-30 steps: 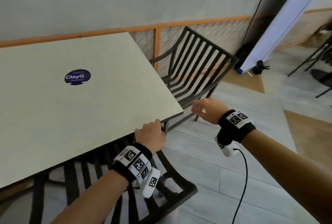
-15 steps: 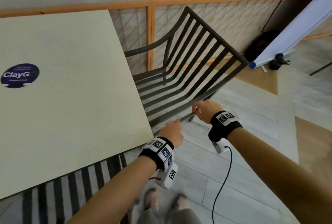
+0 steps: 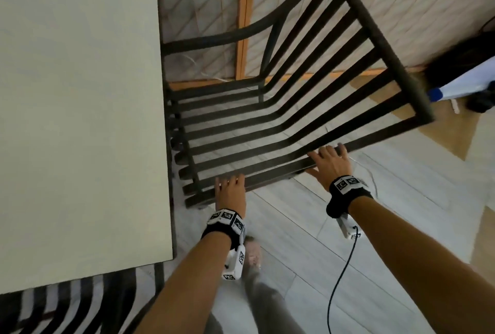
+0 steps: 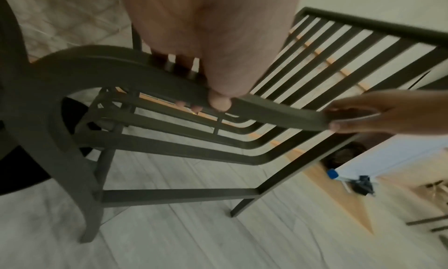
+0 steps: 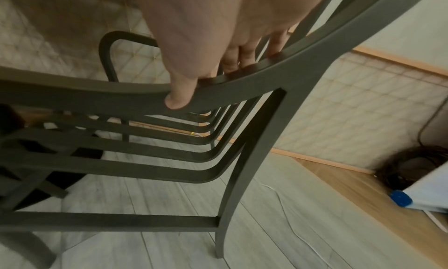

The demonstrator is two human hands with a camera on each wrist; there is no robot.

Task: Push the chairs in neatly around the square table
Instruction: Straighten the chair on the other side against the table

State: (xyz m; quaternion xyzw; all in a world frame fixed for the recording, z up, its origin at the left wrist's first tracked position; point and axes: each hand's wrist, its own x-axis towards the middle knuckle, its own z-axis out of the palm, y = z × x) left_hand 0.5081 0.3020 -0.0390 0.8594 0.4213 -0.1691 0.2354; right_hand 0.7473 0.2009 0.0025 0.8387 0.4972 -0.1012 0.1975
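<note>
Wrist views settle what the head view cannot: from above my hands look merely laid flat on the near armrest [image 3: 270, 175] of the dark slatted chair [image 3: 294, 108], but the left wrist camera shows my left hand [image 3: 231, 192] with fingers wrapped over the top of that rail and the thumb [image 4: 219, 101] pressed on its near face, and the right wrist camera shows my right hand [image 3: 329, 165] the same way, fingers hooked over the top, thumb [image 5: 178, 98] on the side. Both hands hold the armrest, the left near its front end, the right further back where it meets the rear leg [image 5: 244, 158]. Only the wrist views show the chair's legs and lower crossbar [image 4: 179, 195] standing on the floor.

The chair sits at the right side of the square table [image 3: 80, 119], seat front tucked just under the pale tabletop's edge, back angled away towards the right. A second slatted chair [image 3: 67, 304] shows at the table's near edge, bottom left. The floor [image 3: 308, 240] is pale grey plank, with a wooden-railed mesh fence [image 3: 243, 17] behind the chair and a white panel with a blue cap [image 3: 435, 94] at the far right.

Both my arms reach forward and down, wrists banded, a black cable [image 3: 340, 274] trailing from the right one
</note>
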